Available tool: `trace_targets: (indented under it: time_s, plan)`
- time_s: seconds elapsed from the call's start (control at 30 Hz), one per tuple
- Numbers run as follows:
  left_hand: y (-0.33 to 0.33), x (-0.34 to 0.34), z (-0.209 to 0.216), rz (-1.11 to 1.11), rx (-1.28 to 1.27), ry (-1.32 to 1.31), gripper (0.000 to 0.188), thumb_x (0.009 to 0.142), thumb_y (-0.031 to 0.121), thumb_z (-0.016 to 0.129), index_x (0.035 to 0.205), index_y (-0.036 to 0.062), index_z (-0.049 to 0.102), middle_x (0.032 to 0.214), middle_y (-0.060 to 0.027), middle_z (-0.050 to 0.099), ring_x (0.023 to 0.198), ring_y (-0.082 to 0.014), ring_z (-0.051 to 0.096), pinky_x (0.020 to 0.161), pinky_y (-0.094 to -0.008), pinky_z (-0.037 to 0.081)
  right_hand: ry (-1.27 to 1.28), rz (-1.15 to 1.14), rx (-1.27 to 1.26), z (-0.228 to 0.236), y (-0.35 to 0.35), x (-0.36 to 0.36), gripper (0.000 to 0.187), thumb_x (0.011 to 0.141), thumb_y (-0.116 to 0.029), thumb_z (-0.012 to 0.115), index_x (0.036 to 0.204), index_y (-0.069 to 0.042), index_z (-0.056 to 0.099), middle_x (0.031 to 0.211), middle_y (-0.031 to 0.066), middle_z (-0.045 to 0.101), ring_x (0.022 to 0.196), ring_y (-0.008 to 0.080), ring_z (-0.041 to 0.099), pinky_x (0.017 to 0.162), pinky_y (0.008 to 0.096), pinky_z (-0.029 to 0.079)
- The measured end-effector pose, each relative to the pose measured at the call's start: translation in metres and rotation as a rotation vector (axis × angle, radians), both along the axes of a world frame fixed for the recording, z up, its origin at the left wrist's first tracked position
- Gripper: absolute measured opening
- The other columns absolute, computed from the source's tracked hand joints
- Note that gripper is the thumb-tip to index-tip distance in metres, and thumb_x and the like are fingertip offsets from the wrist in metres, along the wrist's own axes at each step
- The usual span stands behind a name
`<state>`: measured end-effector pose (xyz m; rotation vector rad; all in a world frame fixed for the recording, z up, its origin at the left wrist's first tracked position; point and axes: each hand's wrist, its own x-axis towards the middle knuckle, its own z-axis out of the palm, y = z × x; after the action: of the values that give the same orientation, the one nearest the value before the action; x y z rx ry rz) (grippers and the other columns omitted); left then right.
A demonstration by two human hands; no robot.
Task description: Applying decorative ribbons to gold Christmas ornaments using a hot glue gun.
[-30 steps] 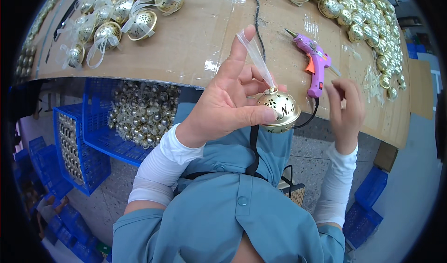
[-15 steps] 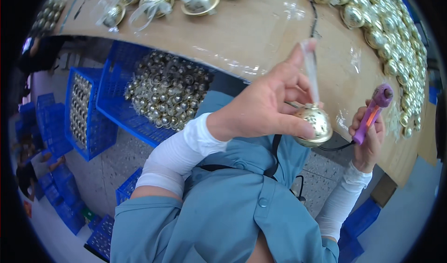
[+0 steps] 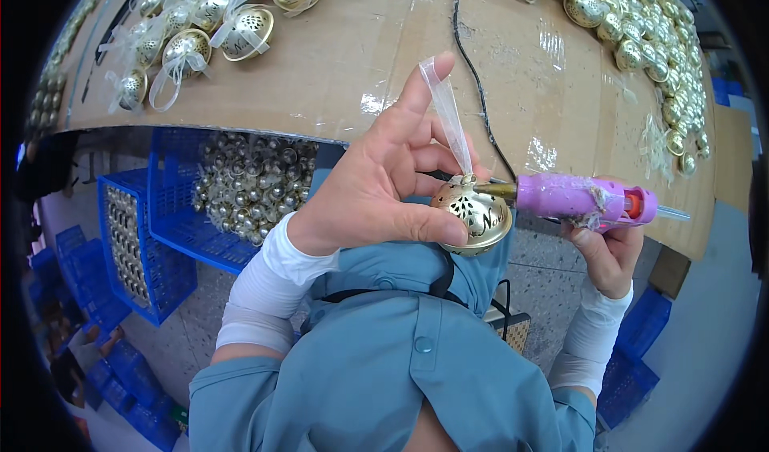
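Note:
Between the thumb and fingers of my left hand [image 3: 392,180] is a gold ball ornament [image 3: 474,220] with pierced holes and dark lettering. Its sheer white ribbon loop [image 3: 448,116] is stretched upward over my raised index finger. My right hand [image 3: 613,252] grips a pink hot glue gun [image 3: 569,199] with a clear glue stick poking out of its back end. The gun's metal nozzle [image 3: 497,188] reaches the top of the ornament, at the foot of the ribbon. Whether glue is flowing cannot be seen.
Beribboned gold ornaments [image 3: 247,33] lie at the table's far left; many more [image 3: 629,56] are heaped at right. A black cord [image 3: 473,68] crosses the cardboard-covered table [image 3: 384,60]. Left below its edge, a blue crate [image 3: 172,212] holds small metallic balls, beside another crate [image 3: 152,308].
My right hand has brought the glue gun left and turned it level, so its nozzle now meets the ornament's top. The view has shifted; my left hand still holds the ornament with its ribbon taut.

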<state>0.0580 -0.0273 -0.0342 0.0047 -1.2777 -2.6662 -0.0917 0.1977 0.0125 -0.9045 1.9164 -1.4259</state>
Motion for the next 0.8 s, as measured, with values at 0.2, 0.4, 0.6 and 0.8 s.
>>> trace_targets:
  time_s: [0.2,0.4,0.6,0.8]
  plan:
    - [0.001,-0.001,-0.004,-0.018,-0.04,0.019,0.121,0.059,-0.005,0.078,0.143,0.0238,-0.004,0.107,-0.0118,0.05,0.104,-0.0265,0.056,0.084,-0.0355,0.05,0.043,0.093,-0.029,-0.005,-0.003,-0.002,0.052,0.076,-0.013,0.069,0.117,0.003,0.042,0.095,0.0109,0.058,0.079,0.0171,0.058,0.069,0.0273,0.049]
    - [0.0,0.001,-0.002,-0.004,0.0,0.016,0.122,0.059,-0.005,0.078,0.143,0.0228,-0.005,0.109,-0.0119,0.05,0.106,-0.0272,0.056,0.085,-0.036,0.05,0.0,-0.019,-0.012,-0.008,0.002,0.003,0.05,0.077,-0.014,0.068,0.116,0.003,0.043,0.093,0.0109,0.058,0.078,0.0167,0.058,0.069,0.0276,0.049]
    - [0.0,0.0,-0.004,0.002,0.003,0.009,0.123,0.057,-0.005,0.079,0.142,0.0218,-0.005,0.114,-0.0123,0.048,0.107,-0.0283,0.055,0.085,-0.0366,0.051,-0.007,-0.005,-0.043,-0.012,0.0,0.005,0.049,0.077,-0.015,0.068,0.116,0.003,0.044,0.092,0.0107,0.059,0.076,0.0163,0.058,0.068,0.0269,0.048]
    - [0.001,-0.001,-0.001,0.007,0.056,-0.003,0.122,0.058,-0.002,0.08,0.142,0.0197,-0.005,0.121,-0.0149,0.039,0.105,-0.0281,0.055,0.083,-0.0366,0.051,-0.025,-0.019,0.002,-0.009,-0.001,-0.001,0.047,0.079,-0.016,0.066,0.116,0.003,0.044,0.091,0.0101,0.058,0.074,0.015,0.057,0.065,0.0253,0.046]
